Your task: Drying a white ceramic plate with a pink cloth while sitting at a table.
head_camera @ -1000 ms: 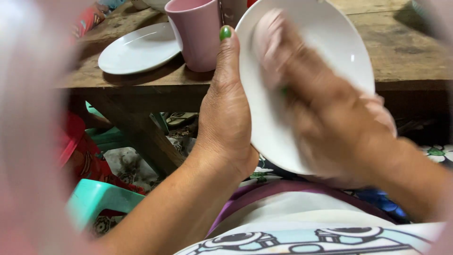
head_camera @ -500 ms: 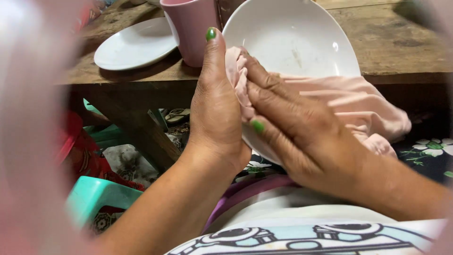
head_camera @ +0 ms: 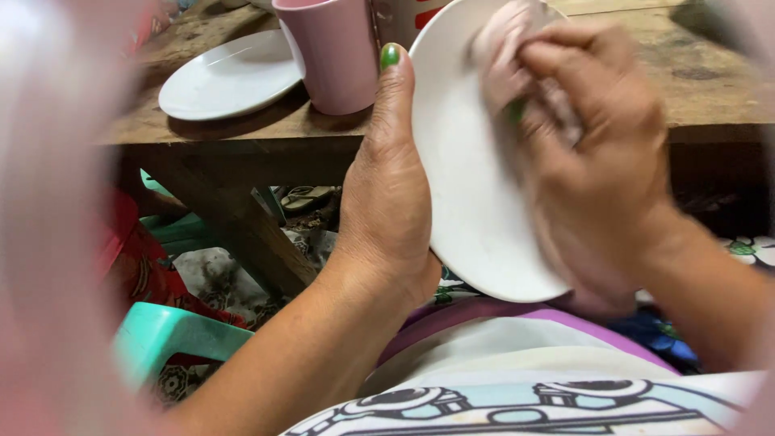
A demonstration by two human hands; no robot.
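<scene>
Left hand [head_camera: 387, 202] gripping smooth round white plate [head_camera: 464, 202] by its rim, right hand [head_camera: 589, 153] pressing soft pink cloth [head_camera: 504, 48] on it

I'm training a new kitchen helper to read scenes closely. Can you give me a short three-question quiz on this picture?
1. True or false: the left hand grips the white plate by its edge.
2. What does the right hand press on the plate? A sponge, B pink cloth, C brush.
3. Which item stands on the wooden table between the other plate and the held one?

Key: 1 true; 2 B; 3 the pink cup.
</scene>
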